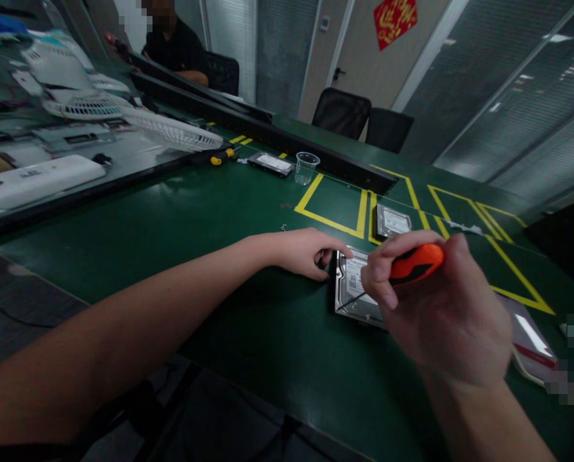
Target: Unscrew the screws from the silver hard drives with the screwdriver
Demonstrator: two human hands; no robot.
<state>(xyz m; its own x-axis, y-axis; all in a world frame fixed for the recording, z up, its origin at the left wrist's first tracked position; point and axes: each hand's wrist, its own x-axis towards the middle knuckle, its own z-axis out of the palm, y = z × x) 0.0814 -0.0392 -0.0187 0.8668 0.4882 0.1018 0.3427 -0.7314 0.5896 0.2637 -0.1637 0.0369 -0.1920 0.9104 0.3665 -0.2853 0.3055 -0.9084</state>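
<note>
A silver hard drive (353, 294) lies flat on the green table (248, 308) in front of me. My left hand (306, 252) rests on the table at the drive's left edge, fingers curled against its corner. My right hand (435, 308) is closed round an orange-and-black screwdriver (415, 263). Its thin shaft slants down to the drive's near left part. My right hand covers the drive's right side.
A second hard drive (392, 221) sits in a yellow-taped box behind, a third hard drive (271, 163) farther back beside a clear plastic cup (306, 167) and a yellow-handled screwdriver (222, 156). White fan grilles (171, 131) lie at left. A person in black (176, 48) sits at the far end.
</note>
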